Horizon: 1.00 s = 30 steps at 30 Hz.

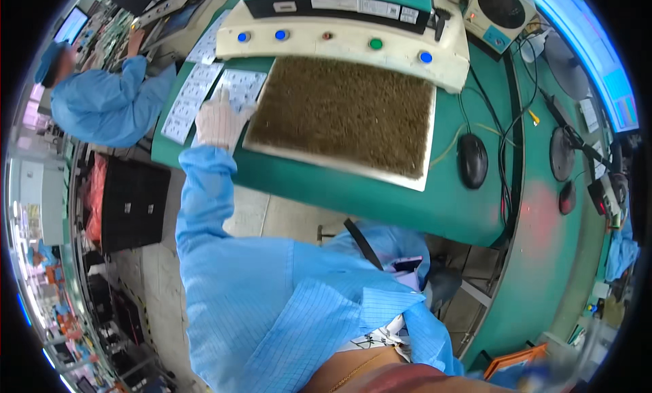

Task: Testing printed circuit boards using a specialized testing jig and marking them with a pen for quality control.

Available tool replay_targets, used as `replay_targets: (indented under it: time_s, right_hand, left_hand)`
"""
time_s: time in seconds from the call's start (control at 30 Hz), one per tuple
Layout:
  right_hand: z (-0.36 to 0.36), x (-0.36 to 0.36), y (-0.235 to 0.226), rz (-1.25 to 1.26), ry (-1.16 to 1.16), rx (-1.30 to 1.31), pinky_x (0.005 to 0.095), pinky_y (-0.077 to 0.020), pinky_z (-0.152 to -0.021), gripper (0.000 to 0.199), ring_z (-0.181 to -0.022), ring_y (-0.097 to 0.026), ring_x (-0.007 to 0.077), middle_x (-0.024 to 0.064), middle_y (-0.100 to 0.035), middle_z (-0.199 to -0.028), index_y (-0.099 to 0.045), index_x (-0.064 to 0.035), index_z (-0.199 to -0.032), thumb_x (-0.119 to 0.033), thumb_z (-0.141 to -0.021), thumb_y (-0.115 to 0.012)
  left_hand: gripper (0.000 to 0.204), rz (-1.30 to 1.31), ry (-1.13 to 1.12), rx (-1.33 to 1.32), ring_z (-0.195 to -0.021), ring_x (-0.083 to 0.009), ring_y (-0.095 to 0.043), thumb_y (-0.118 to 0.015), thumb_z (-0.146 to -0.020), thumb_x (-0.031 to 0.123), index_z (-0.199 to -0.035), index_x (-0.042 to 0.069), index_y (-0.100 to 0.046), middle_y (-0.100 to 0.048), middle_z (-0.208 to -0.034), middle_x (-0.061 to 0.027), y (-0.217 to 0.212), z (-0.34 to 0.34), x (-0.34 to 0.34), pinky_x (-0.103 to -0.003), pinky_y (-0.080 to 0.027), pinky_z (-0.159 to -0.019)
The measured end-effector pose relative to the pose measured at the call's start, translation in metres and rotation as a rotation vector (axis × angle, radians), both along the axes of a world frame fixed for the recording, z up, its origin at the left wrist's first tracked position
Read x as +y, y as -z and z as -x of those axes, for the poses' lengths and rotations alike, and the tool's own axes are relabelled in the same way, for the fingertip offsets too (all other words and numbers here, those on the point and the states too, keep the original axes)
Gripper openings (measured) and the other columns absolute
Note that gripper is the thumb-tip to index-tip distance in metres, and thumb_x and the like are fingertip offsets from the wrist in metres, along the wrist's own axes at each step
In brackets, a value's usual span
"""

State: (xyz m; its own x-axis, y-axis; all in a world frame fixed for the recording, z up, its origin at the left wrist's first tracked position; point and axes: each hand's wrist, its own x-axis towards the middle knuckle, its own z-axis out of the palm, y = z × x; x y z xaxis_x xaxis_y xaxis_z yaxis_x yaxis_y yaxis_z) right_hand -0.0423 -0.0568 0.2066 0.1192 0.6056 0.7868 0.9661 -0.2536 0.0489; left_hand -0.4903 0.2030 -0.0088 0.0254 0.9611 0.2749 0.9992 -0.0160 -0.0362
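Observation:
My left hand, in a pale knit glove, lies on a white panel printed with rows of small dark marks. Its index finger stretches forward and its thumb points to the right; nothing shows in its grasp. More marked white panels lie side by side to its left. Just right of the hand is a brown bristly mat on a white base plate. My right hand is out of view.
A cream machine housing with coloured buttons stands behind the mat. On the green bench are a black mouse, loose cables and a boxy fan unit. A co-worker sits at left, near a black bin.

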Motion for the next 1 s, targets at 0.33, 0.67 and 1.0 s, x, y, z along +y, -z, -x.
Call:
replay_targets:
  time_s: [0.33, 0.67, 1.0]
  right_hand:
    - [0.082, 0.372, 0.077, 0.364, -0.750, 0.101, 0.0397, -0.0486, -0.075, 0.025, -0.089, -0.060, 0.0375, 0.0208, -0.063, -0.095, -0.063, -0.0177, -0.112, -0.023, -0.089, -0.058]
    - [0.147, 0.484, 0.049, 0.033, -0.520, -0.509, 0.0365, -0.0512, -0.059, 0.017, -0.065, -0.064, 0.0285, 0.0150, -0.064, -0.075, -0.060, -0.0039, -0.081, -0.019, -0.085, -0.053]
    - [0.107, 0.219, 0.119, 0.756, -1.048, 0.147, 0.0450, -0.0426, -0.053, 0.037, -0.059, -0.057, 0.0369, 0.0219, -0.058, -0.082, -0.062, -0.0071, -0.112, -0.020, -0.079, -0.055]
  left_hand:
    - [0.064, 0.201, 0.086, 0.283, -0.064, -0.0260, -0.063, -0.052, -0.085, 0.018, -0.142, 0.003, -0.027, -0.061, -0.092, -0.0130, -0.021, 0.014, -0.007, -0.037, -0.052, -0.056]
    - [0.033, -0.307, 0.086, -0.749, -0.075, -0.0258, -0.064, -0.052, -0.084, 0.004, -0.115, -0.004, -0.058, -0.066, -0.093, -0.0159, -0.132, 0.036, -0.043, -0.032, -0.051, -0.070]
    - [0.036, 0.177, 0.201, -2.081, -0.101, -0.0254, -0.059, -0.041, -0.087, 0.001, -0.119, -0.011, -0.049, -0.058, -0.117, -0.0199, -0.128, 0.041, -0.015, -0.030, -0.045, -0.085]
